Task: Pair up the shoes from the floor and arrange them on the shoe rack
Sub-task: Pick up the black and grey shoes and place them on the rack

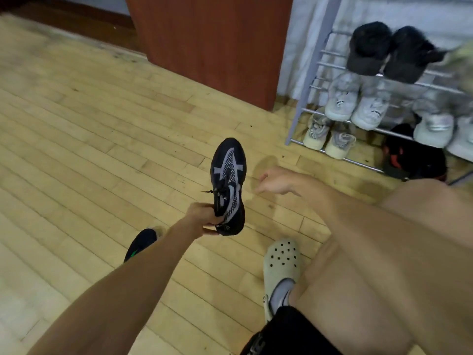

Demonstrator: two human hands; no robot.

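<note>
Partly hidden by the left hand, the black-and-grey sneaker's heel was gripped there. Blurred, the right hand hung loosely open, empty.

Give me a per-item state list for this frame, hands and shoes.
left hand: shut on the black sneaker's heel end
black sneaker: held off the floor, toe pointing away
right hand: empty, fingers loosely curled
dark shoe with green mark: on the floor, partly hidden by the left arm
shoe rack: upright, paired shoes on three tiers
beige clog: worn on the foot
</note>
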